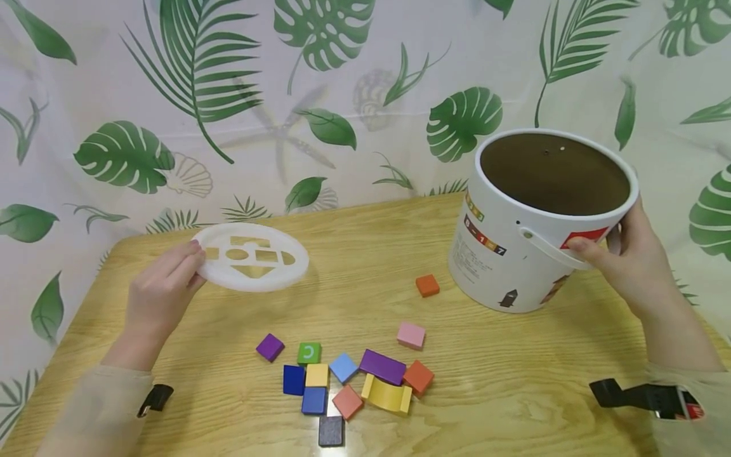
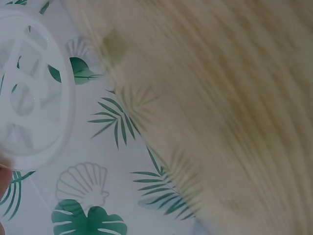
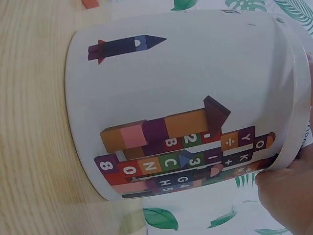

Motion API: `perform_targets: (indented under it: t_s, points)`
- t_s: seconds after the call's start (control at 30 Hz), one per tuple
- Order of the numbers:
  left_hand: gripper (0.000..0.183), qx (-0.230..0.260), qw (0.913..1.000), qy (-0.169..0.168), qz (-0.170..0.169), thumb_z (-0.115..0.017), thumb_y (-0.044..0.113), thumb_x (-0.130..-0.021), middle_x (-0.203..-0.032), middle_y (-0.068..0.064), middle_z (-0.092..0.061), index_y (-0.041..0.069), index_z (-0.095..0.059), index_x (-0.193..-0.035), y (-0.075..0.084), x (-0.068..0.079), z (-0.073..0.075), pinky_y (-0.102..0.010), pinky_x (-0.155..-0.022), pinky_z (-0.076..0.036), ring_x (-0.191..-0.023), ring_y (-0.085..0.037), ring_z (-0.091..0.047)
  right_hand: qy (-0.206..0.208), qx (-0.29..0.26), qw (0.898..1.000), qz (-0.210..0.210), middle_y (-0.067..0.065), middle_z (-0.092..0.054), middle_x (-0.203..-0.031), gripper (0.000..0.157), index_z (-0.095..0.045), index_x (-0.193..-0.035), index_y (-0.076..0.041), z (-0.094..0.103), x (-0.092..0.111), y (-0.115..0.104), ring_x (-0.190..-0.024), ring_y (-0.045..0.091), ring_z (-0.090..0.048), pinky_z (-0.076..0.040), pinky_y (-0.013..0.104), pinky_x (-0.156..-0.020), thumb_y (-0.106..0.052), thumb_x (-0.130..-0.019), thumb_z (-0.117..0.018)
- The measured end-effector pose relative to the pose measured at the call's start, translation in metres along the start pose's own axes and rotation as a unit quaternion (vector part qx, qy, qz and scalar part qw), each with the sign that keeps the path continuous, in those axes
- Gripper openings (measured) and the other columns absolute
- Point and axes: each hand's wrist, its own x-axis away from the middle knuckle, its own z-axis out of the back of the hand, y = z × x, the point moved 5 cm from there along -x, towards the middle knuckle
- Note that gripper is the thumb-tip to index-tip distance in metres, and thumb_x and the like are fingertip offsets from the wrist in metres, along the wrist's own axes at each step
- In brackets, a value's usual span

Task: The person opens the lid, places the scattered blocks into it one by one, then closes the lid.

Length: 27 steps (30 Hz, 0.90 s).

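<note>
My left hand holds a white round lid by its left edge, raised above the table's back left. Shaped holes are cut through this lid: a circle, a triangle, rectangles. Only the fingertips of that hand show in the left wrist view, beside the lid's rim. At the right, my right hand grips a white bucket near the rim, the thumb on the outside by the handle. The bucket leans slightly and its brown inside faces up. Printed blocks and a rocket decorate its wall.
Several coloured wooden blocks lie at the table's front middle, among them a long purple block, a yellow arch block and a black block. An orange block sits left of the bucket. Behind the table hangs a leaf-patterned cloth.
</note>
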Motion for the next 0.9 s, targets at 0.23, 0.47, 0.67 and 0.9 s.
perform_targets:
  t_s: [0.23,0.47,0.67,0.9]
  points:
    - [0.029,-0.013,0.9997,-0.023,-0.001,-0.047,0.016,-0.101,-0.095,-0.019,-0.068,-0.005,-0.062,-0.087,-0.017,0.025,0.011,-0.049,-0.066,-0.054,-0.083,-0.038,-0.067,0.002,-0.002,1.0,-0.002,0.01,-0.022,-0.151,0.09,-0.025,-0.15,-0.014,0.0,0.0,0.001,-0.141,0.02,-0.013,-0.017,0.015,-0.11,0.008,-0.078,-0.074]
    - [0.028,0.002,0.9989,-0.047,-0.004,-0.048,0.014,-0.1,-0.096,-0.02,-0.068,-0.006,-0.063,-0.088,-0.032,0.038,0.017,-0.049,-0.069,-0.052,-0.084,-0.038,-0.066,0.006,-0.017,1.0,0.004,0.011,-0.023,-0.151,0.09,-0.026,-0.15,-0.013,0.0,0.0,0.002,-0.141,0.02,-0.012,-0.015,0.017,-0.111,0.009,-0.077,-0.074]
    - [0.049,0.013,0.9957,-0.091,-0.003,-0.035,0.034,-0.104,-0.094,-0.018,-0.067,-0.003,-0.064,-0.089,-0.039,0.047,0.018,-0.049,-0.066,-0.052,-0.082,-0.036,-0.065,0.005,-0.028,1.0,0.013,0.012,-0.023,-0.151,0.091,-0.027,-0.15,-0.011,0.001,-0.001,0.002,-0.142,0.021,-0.011,-0.011,0.019,-0.113,0.007,-0.075,-0.076]
    - [0.056,0.058,0.9866,-0.152,-0.015,-0.031,0.04,-0.103,-0.099,-0.02,-0.067,-0.003,-0.067,-0.102,-0.044,0.059,0.019,-0.043,-0.071,-0.052,-0.085,-0.037,-0.064,0.006,-0.017,1.0,0.012,0.012,-0.024,-0.151,0.091,-0.028,-0.15,-0.011,0.003,-0.001,0.002,-0.142,0.021,-0.011,-0.011,0.019,-0.113,0.007,-0.075,-0.077]
